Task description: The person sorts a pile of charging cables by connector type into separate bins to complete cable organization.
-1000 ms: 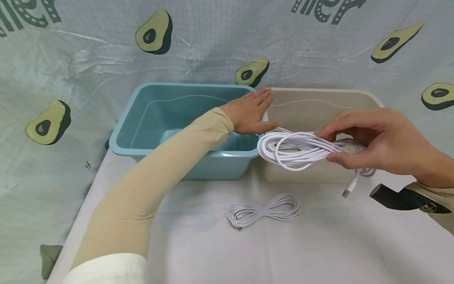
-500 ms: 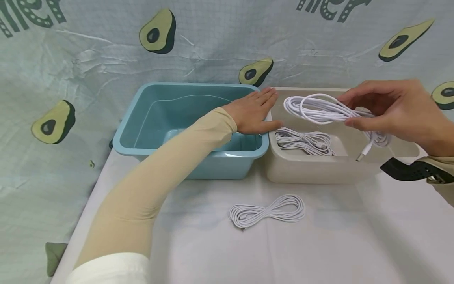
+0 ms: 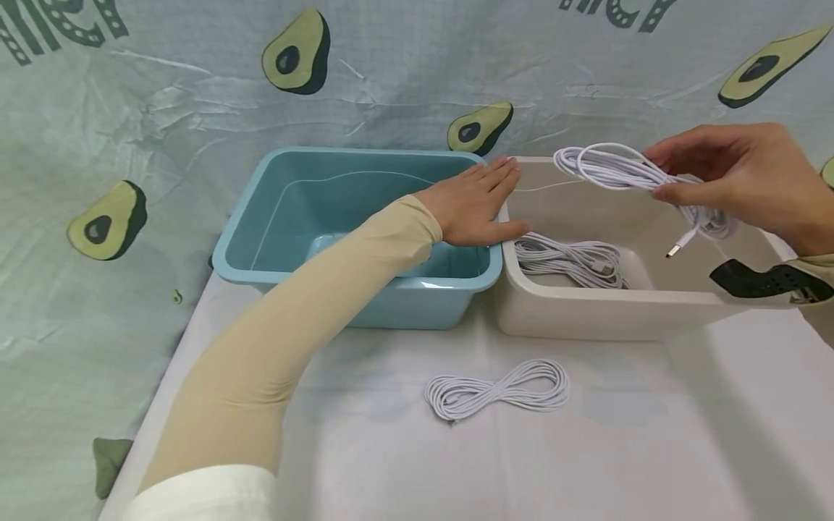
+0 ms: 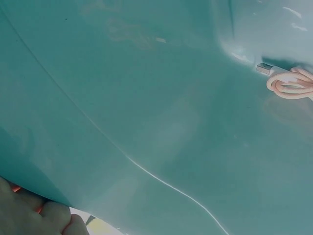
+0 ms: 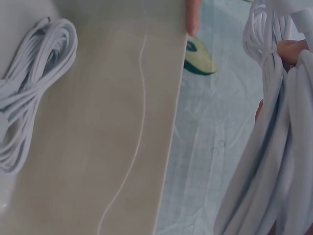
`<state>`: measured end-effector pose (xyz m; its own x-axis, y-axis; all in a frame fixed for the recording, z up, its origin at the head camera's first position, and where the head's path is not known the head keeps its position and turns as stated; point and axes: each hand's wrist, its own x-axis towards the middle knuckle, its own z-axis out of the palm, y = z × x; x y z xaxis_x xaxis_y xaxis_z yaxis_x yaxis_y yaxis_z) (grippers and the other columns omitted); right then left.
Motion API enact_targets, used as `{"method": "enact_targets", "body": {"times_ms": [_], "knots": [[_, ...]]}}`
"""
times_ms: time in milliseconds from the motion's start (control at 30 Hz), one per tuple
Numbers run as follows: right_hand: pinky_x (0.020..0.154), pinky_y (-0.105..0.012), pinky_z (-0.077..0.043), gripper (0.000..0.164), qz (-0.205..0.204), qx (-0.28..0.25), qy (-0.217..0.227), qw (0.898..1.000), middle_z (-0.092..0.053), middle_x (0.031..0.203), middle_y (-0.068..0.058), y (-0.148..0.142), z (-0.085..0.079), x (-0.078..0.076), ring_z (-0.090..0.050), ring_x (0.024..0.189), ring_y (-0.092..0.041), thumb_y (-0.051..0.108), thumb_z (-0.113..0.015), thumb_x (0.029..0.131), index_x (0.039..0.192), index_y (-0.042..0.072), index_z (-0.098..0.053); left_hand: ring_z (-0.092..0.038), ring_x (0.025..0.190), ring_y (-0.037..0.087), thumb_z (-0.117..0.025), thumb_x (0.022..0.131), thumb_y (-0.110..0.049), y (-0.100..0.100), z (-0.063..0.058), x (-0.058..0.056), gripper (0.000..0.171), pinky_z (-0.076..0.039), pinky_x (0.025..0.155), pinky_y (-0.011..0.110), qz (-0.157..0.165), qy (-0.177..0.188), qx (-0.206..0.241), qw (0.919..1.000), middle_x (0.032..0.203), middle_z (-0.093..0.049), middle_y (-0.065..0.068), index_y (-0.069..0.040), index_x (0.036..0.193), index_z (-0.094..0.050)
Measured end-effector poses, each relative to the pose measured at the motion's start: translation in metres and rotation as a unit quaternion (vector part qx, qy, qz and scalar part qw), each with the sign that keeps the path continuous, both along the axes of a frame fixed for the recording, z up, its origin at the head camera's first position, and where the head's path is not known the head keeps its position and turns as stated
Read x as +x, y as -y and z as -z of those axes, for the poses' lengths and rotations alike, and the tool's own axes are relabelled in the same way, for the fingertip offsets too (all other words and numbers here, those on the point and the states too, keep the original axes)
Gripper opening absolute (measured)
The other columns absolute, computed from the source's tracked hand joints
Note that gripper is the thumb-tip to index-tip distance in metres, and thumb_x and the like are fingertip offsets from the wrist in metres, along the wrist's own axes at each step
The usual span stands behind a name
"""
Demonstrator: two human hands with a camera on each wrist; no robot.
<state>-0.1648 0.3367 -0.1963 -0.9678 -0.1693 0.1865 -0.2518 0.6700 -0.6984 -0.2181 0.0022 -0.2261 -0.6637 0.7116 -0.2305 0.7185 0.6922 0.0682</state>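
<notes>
My right hand (image 3: 749,177) pinches a coiled white USB cable (image 3: 612,168) above the beige bin (image 3: 606,315); one metal plug hangs below the fingers. In the right wrist view, loops of this held cable (image 5: 266,147) fill the right side. Inside the beige bin lies another white cable bundle (image 3: 573,262). My left hand (image 3: 472,206) lies flat, fingers straight, across the adjoining rims of the blue bin (image 3: 365,293) and the beige one. A figure-eight white cable coil (image 3: 498,391) rests on the table in front.
In the left wrist view, a pale pinkish braided cable (image 4: 291,84) with a USB plug lies inside the blue bin. A white cloth (image 3: 391,449) covers the table. Behind the bins hangs a pale sheet (image 3: 391,72) printed with avocados.
My right hand has lifted the held cable up and to the right, uncovering the bundle inside the beige bin. My left hand stays on the rims.
</notes>
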Motion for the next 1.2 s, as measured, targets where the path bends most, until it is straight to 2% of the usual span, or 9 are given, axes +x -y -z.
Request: {"method": "enact_targets", "body": {"times_ms": [467,733,900,1100,1200], "knots": [[0.064,-0.007,-0.049,0.044,0.019,0.005,0.028,0.999,-0.073,0.093,0.03,-0.02,0.009,-0.025,-0.069,0.075,0.005,0.007,-0.083,0.086,0.128,0.016,-0.073,0.014,0.165,0.02,-0.024,0.105,-0.067,-0.006,-0.002,0.004,0.091,0.002,0.137,0.036,0.007,-0.007,-0.002,1.0,0.176,0.014,0.005,-0.01,0.166,0.009],[0.063,-0.011,-0.051,0.042,0.003,-0.014,0.04,0.999,-0.074,0.094,0.026,-0.024,0.022,-0.036,-0.069,0.074,0.001,0.005,-0.082,0.087,0.127,0.014,-0.072,0.015,0.164,0.018,-0.024,0.104,-0.069,-0.008,-0.001,0.005,0.092,0.004,0.137,0.036,0.0,-0.008,-0.006,1.0,0.176,0.016,0.003,-0.012,0.166,0.01],[0.062,-0.011,-0.051,0.042,-0.001,0.0,0.046,0.999,-0.073,0.094,0.026,-0.023,0.025,-0.042,-0.069,0.074,-0.001,0.008,-0.083,0.087,0.127,0.015,-0.072,0.015,0.164,0.018,-0.024,0.104,-0.069,-0.005,-0.001,0.004,0.092,0.004,0.137,0.036,-0.004,-0.012,-0.007,0.9999,0.176,0.015,0.003,-0.012,0.166,0.01],[0.064,-0.011,-0.051,0.042,-0.005,0.009,0.069,0.998,-0.073,0.095,0.028,-0.022,0.03,-0.048,-0.069,0.075,0.0,0.011,-0.083,0.088,0.129,0.016,-0.072,0.014,0.165,0.019,-0.025,0.104,-0.069,-0.003,0.001,0.001,0.092,0.004,0.137,0.037,-0.006,-0.013,-0.003,0.9999,0.176,0.013,0.005,-0.011,0.167,0.008],[0.066,-0.009,-0.053,0.043,-0.019,-0.002,0.069,0.997,-0.074,0.099,0.027,-0.022,0.034,-0.05,-0.071,0.08,0.003,0.011,-0.082,0.089,0.13,0.014,-0.071,0.014,0.165,0.019,-0.025,0.104,-0.069,-0.001,0.002,0.001,0.092,0.004,0.137,0.037,-0.007,-0.01,-0.004,0.9999,0.176,0.014,0.005,-0.011,0.167,0.008]]}}
